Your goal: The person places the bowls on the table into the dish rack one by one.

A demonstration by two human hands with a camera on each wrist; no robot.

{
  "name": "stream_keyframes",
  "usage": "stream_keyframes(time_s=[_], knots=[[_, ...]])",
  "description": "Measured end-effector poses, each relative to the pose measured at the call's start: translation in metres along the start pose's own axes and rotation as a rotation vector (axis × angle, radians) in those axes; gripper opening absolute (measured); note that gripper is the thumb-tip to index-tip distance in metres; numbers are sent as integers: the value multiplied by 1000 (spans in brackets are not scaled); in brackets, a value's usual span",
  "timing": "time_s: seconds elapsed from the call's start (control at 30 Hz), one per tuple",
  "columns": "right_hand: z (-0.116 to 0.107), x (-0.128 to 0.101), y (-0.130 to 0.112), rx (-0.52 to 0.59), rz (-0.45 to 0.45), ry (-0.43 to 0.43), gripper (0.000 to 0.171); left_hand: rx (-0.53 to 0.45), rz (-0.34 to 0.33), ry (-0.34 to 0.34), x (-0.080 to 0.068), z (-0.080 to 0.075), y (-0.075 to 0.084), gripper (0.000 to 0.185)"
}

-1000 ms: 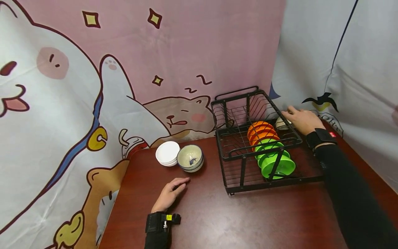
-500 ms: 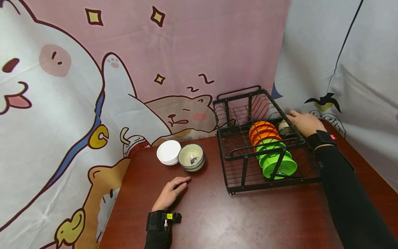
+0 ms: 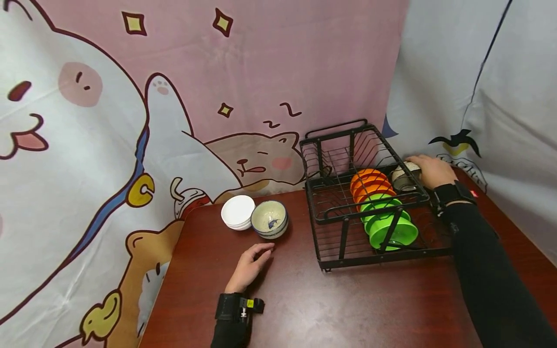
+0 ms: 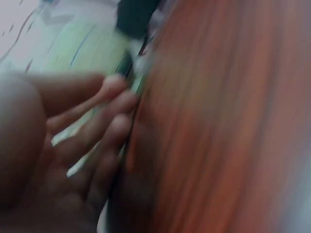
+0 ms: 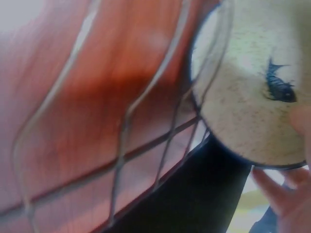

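Note:
My right hand (image 3: 435, 172) grips a speckled cream ceramic bowl (image 3: 404, 179) at the back right of the black dish rack (image 3: 344, 241). In the right wrist view the bowl's inside (image 5: 238, 107) shows a dark fish motif, with a digit over the inside and other fingers under the rim. Rack wires cross in front of part of it. My left hand (image 3: 248, 268) rests loosely on the table, fingers relaxed, just in front of a similar fish-patterned bowl stack (image 3: 271, 222). The left wrist view is blurred, but that hand's fingers (image 4: 116, 128) hold nothing there.
Orange bowls (image 3: 370, 182) and green bowls (image 3: 393, 232) stand tilted in a row on the rack's lower tier. White stacked bowls (image 3: 237, 212) sit left of the patterned stack. Printed cloth (image 3: 339, 72) hangs behind the brown table (image 3: 296, 309).
The bowl in my right hand has shifted slightly right, and more of it shows behind the rack wires. My left hand has slid a little to the right.

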State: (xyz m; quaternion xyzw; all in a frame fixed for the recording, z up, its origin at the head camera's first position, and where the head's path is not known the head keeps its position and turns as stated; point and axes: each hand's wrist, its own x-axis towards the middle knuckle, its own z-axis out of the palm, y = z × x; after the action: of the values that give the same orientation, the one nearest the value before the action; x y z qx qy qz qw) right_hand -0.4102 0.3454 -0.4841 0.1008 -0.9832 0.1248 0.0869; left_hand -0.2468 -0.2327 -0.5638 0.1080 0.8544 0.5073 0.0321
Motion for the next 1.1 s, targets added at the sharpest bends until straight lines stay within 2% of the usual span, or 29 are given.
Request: stream_keyframes(time_s=[0.1, 0.27, 0.37, 0.43, 0.53, 0.67, 0.9, 1.1], knots=[[-2, 4, -4, 63, 38, -59, 50, -75, -22, -17, 8, 31, 23, 35], [-4, 3, 0, 105, 91, -129, 49, -229, -103, -132, 25, 89, 61, 58], [-3, 2, 0, 115, 94, -144, 49, -277, -141, -124, 29, 111, 72, 65], [-2, 2, -1, 114, 103, -151, 50, -283, -143, -99, 30, 120, 74, 67], [-1, 3, -6, 111, 112, -152, 52, -275, -126, -58, 30, 123, 72, 71], [-1, 6, -15, 120, 95, -141, 53, -264, -106, -36, 29, 114, 68, 68], [4, 2, -35, 142, 102, -127, 55, -255, -130, -65, 21, 95, 62, 62], [7, -3, -44, 158, 111, -118, 56, -252, -125, -94, 15, 87, 58, 58]])
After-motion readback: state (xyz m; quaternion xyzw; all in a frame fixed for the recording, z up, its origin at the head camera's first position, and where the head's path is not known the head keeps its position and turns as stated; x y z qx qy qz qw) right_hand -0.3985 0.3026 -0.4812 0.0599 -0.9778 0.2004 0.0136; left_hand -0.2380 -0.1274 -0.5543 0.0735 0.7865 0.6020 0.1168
